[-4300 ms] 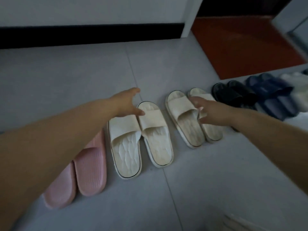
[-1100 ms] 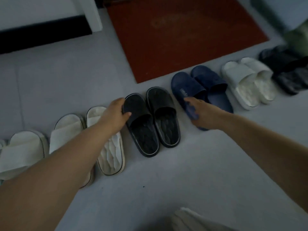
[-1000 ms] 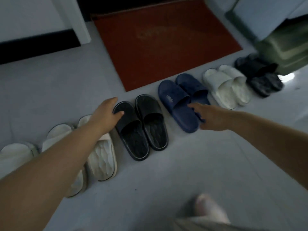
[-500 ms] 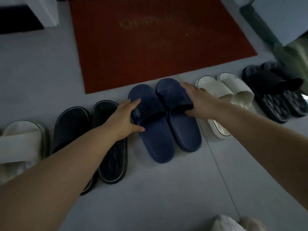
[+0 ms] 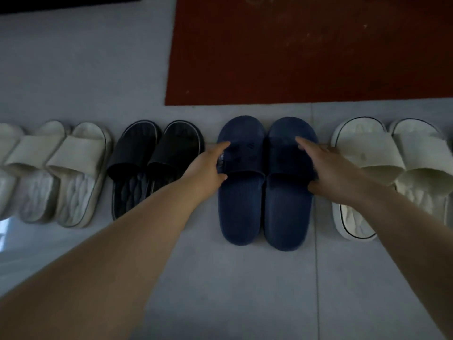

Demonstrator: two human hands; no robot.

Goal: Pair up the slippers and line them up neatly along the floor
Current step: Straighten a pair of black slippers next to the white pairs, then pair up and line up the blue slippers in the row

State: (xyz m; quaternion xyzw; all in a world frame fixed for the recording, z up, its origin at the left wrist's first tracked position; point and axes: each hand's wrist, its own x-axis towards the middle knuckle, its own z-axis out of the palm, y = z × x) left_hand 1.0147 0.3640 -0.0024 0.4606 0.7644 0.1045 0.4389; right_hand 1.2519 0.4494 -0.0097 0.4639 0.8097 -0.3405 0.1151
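Note:
A navy blue pair of slippers stands side by side in the middle of the row, toes pointing away from me. My left hand [image 5: 208, 165] grips the outer edge of the left blue slipper [image 5: 239, 200] at its strap. On the strap's outer side of the right blue slipper [image 5: 289, 204], my right hand [image 5: 328, 168] holds on. A black pair [image 5: 152, 163] sits to the left, a cream pair [image 5: 63, 173] beyond it, and a white pair [image 5: 367, 155] to the right, partly hidden by my right forearm.
A dark red doormat [image 5: 306, 50] lies on the grey tiled floor just beyond the row. A dark skirting strip [image 5: 61, 3] runs along the far top left. Bare floor tiles [image 5: 232, 290] stretch toward me below the slippers.
The blue pair has turned from slanted to straight, square with the mat edge, with both hands on its outer sides. The view has shifted so the row runs level.

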